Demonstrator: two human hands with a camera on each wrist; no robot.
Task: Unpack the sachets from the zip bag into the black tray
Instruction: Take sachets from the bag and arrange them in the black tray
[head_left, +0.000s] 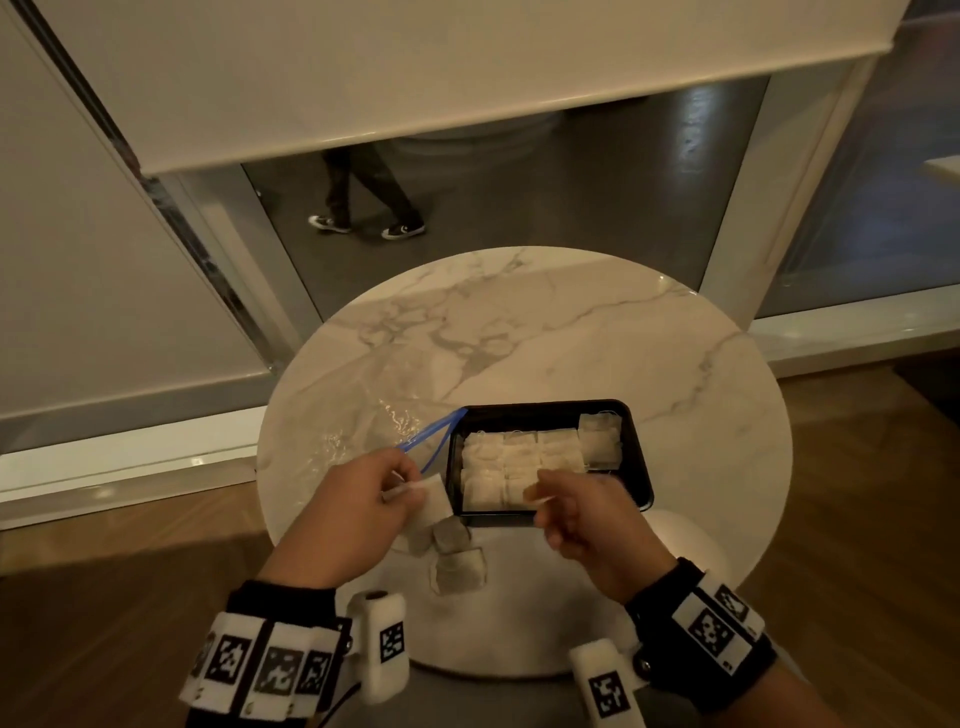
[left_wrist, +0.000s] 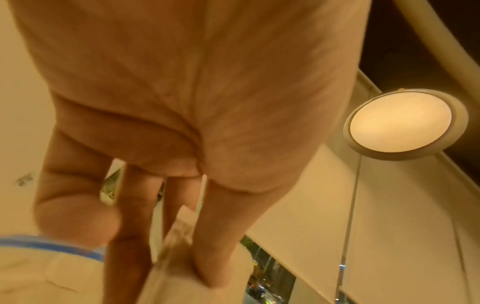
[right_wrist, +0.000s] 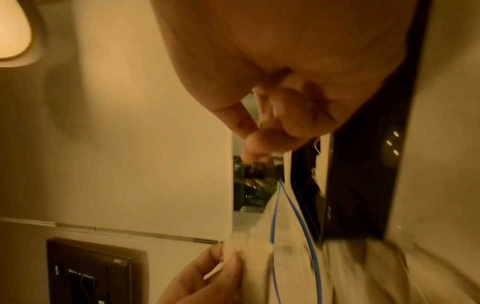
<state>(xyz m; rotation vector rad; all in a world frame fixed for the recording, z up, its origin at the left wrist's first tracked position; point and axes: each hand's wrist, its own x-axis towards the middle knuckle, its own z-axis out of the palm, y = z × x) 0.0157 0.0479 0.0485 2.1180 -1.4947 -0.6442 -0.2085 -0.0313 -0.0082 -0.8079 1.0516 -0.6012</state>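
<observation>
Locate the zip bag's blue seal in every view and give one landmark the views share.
Head: blue seal, centre, left of the black tray.
Left wrist: blue seal, bottom left, under the thumb.
Right wrist: blue seal, lower centre, beside the black tray.
Shared landmark: left hand gripping a sachet.

Both bare hands wear black fabric wrist cuffs (head_left: 291, 597) carrying white padded blocks (head_left: 260, 662) printed with black square-patterned markers; thin dark cables, seemingly, trail beneath the left one.
</observation>
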